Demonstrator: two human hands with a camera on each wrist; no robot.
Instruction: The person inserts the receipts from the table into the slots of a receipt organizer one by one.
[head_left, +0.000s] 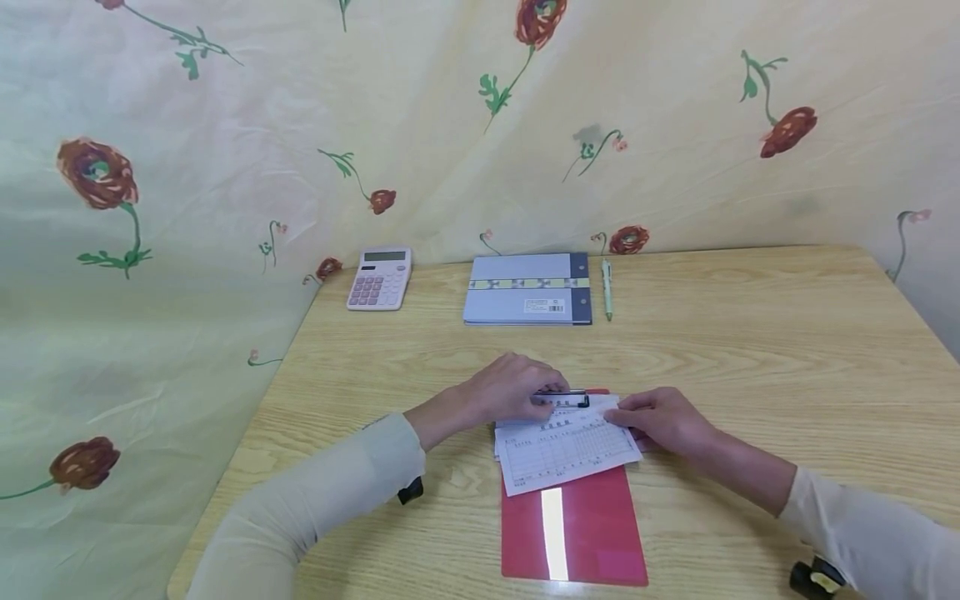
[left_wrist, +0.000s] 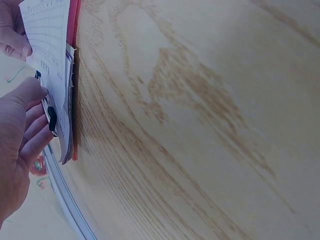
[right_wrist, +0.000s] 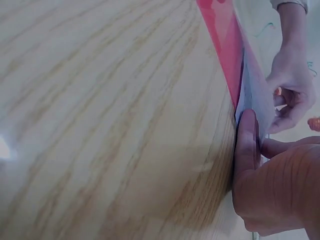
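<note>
A red clipboard point(head_left: 519, 537) lies on the table in front of me, with several printed paper slips over its upper part. My left hand point(head_left: 517, 389) holds the metal clip point(head_left: 579, 398) at the top edge, thumb on the near side and fingers behind in the left wrist view. The top slip point(head_left: 566, 457), a form with a ruled grid, lies tilted across the board. Its upper right edge is pinched by my right hand point(head_left: 666, 422). In the right wrist view, that hand's thumb and a finger point(right_wrist: 246, 142) are on opposite sides of the paper.
Along the back of the wooden table point(head_left: 750, 333) are a pink calculator point(head_left: 380, 280), a blue-grey notebook point(head_left: 517, 310) and a light green pen point(head_left: 607, 290). Behind the table hangs a flowered cloth point(head_left: 435, 125).
</note>
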